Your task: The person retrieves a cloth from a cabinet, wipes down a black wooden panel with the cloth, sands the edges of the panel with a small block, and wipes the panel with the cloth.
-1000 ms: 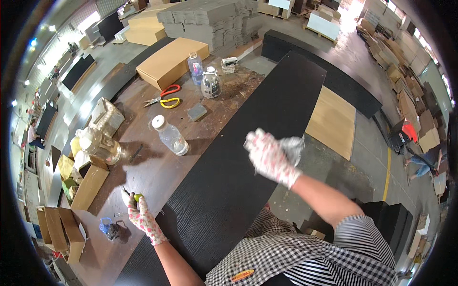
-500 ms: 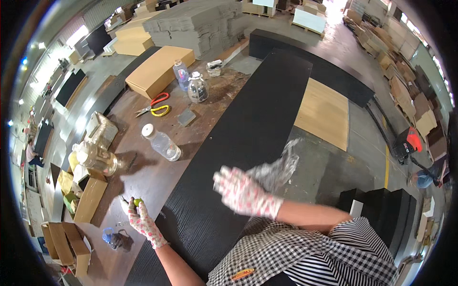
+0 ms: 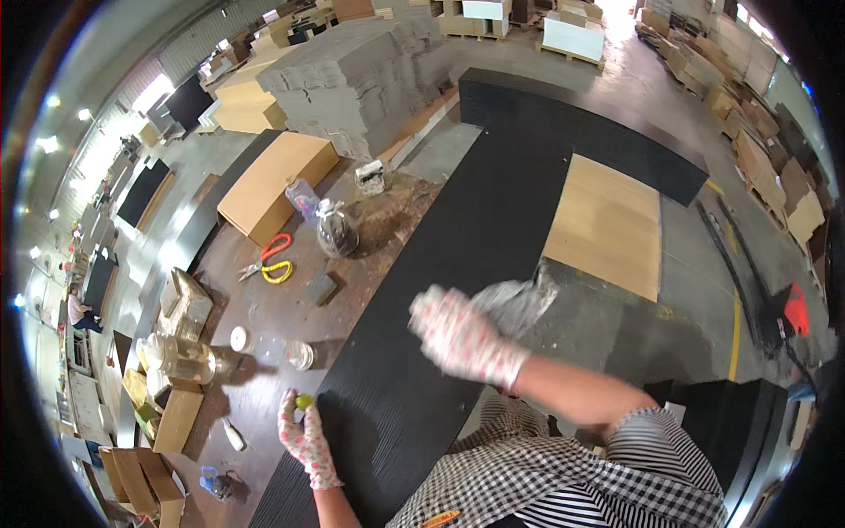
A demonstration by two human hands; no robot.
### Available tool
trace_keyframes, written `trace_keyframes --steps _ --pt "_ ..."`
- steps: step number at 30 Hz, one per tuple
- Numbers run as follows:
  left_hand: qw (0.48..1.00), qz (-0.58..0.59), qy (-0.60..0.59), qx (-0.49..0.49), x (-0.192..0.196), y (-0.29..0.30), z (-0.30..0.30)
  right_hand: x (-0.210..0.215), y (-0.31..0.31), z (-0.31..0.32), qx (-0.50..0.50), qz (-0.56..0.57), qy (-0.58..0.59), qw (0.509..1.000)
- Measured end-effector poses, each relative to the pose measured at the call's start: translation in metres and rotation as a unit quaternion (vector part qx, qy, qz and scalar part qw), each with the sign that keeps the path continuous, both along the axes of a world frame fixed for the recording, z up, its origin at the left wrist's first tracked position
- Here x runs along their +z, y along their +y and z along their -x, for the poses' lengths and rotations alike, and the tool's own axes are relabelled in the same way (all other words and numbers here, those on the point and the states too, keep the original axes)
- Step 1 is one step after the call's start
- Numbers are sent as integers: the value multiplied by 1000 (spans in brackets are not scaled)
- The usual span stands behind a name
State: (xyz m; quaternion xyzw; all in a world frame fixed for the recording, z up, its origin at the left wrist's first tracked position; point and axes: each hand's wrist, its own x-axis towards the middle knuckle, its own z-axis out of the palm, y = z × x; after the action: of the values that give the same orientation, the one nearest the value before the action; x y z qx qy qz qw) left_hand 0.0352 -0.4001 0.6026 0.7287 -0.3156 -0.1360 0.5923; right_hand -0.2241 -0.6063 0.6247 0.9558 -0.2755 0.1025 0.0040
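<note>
My left hand (image 3: 308, 440), in a white glove with pink spots, is at the near left edge of a long black board (image 3: 422, 290). A small round green thing (image 3: 304, 402) is pinched between its thumb and fingers. My right hand (image 3: 466, 339), in a matching glove, is over the board's right part and smeared by motion. From under it trails a crumpled grey, partly see-through cloth or film (image 3: 519, 304), which it seems to grip. Left of my left hand, a small white-handled tool (image 3: 233, 436) lies on the brown table (image 3: 264, 387).
Clear bottles (image 3: 299, 355), red-and-yellow scissors (image 3: 276, 257), a dark block (image 3: 321, 288) and a cardboard box (image 3: 277, 185) stand or lie on the table. A small blue-topped bottle (image 3: 216, 482) is near left. Beyond the board, a pallet truck (image 3: 792, 312) stands at right.
My left hand has moved right, from above the brown table to the black board's edge, still holding the green thing. My right hand has shifted slightly with the grey material. The whole view has tilted.
</note>
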Motion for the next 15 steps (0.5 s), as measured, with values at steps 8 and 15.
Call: trace_keyframes --steps 8,15 --pt "996 39 14 -77 9 -143 82 1 -223 58 -86 134 -73 985" --pt "1000 -15 -20 -15 -9 -192 86 -45 -337 119 -239 173 -48 954"
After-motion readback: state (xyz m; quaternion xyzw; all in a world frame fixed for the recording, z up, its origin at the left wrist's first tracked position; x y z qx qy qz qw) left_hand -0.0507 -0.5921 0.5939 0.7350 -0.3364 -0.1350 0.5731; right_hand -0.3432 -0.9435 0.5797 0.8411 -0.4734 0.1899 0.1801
